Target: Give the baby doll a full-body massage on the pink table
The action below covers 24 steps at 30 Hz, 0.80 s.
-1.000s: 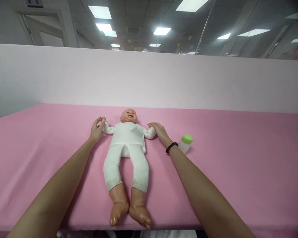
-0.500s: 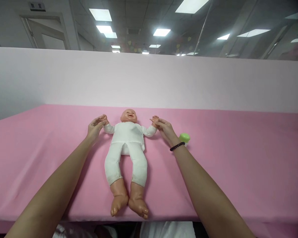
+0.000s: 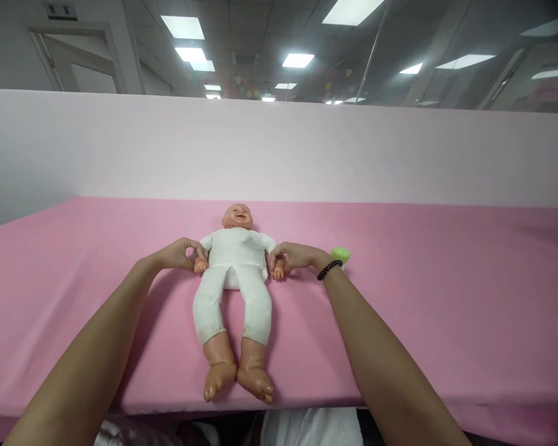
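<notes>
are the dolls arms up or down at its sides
Down at its sides: the baby doll lies face up, arms along its white suit, the left hand and right hand on them just above its plastic hands.

Baby doll [image 3: 232,279]: on its back on pink-covered surface [image 3: 446,310].
Stuffed white cloth body and legs with light soiling at the lower legs; vinyl head [image 3: 237,216], hands and feet. Head points away from the viewer, moulded face upward. Arms lie along the torso, with vinyl hands [image 3: 201,266] just beside the hips. Legs lie straight and close together, vinyl feet [image 3: 219,367] turned slightly outward, just inside the surface's near edge.
</notes>
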Available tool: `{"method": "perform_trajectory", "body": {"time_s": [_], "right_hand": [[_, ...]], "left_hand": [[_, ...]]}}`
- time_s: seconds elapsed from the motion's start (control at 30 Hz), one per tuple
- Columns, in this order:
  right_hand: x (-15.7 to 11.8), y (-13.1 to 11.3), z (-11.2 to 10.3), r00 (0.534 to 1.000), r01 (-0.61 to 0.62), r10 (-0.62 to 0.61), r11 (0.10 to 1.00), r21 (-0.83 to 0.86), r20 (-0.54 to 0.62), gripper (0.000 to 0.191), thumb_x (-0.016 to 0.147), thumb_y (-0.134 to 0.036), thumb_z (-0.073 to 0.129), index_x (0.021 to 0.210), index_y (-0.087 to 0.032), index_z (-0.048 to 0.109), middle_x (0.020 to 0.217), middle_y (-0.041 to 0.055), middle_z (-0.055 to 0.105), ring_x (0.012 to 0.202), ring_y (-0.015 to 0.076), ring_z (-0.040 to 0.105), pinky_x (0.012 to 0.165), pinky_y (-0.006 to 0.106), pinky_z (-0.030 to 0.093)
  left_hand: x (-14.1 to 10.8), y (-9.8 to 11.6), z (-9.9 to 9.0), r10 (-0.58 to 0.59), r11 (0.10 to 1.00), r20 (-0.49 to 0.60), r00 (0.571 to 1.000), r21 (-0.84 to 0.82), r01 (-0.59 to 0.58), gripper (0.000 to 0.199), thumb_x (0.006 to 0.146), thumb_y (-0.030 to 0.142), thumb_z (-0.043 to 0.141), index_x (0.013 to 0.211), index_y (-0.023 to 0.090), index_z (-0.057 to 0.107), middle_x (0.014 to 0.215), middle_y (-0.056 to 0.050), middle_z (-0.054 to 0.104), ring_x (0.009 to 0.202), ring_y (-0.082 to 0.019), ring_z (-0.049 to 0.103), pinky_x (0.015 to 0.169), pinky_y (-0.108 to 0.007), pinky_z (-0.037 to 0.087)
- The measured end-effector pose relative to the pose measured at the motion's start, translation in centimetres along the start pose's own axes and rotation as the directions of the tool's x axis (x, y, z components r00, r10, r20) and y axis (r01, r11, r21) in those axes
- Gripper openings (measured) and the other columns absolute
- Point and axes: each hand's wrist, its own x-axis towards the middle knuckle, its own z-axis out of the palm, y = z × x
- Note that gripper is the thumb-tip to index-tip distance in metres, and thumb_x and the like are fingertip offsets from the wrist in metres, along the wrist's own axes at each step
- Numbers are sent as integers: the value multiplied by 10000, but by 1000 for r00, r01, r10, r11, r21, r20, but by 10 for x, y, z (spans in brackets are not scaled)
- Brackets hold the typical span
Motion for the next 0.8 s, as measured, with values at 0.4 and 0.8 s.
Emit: {"method": "perform_trajectory", "body": {"time_s": [0.4, 0.8], "right_hand": [[-8, 5, 1, 938, 241, -120, 900, 363, -325, 350, 631, -169, 787, 960, -214, 678, 1052, 36, 705, 1019, 188, 667, 860, 286, 515], [36, 77, -8, 155, 532, 535, 663, 527, -830, 96, 806, -230, 580, 893, -201, 552, 871, 3, 605, 803, 109, 619, 743, 236, 555]], "left_hand": [[-11, -26, -5, -67, 920, -142, 988, -393, 6, 342, 614, 217, 822, 936, 191, 712, 1006, -70, 711, 1034, -262, 645, 907, -377, 518], [-8, -73, -8, -467, 883, -776, 423, -430, 186, 443, 725, 343, 743, 1105, 171, 596, 1135, -127, 670, 1024, -259, 649, 964, -430, 489]]}}
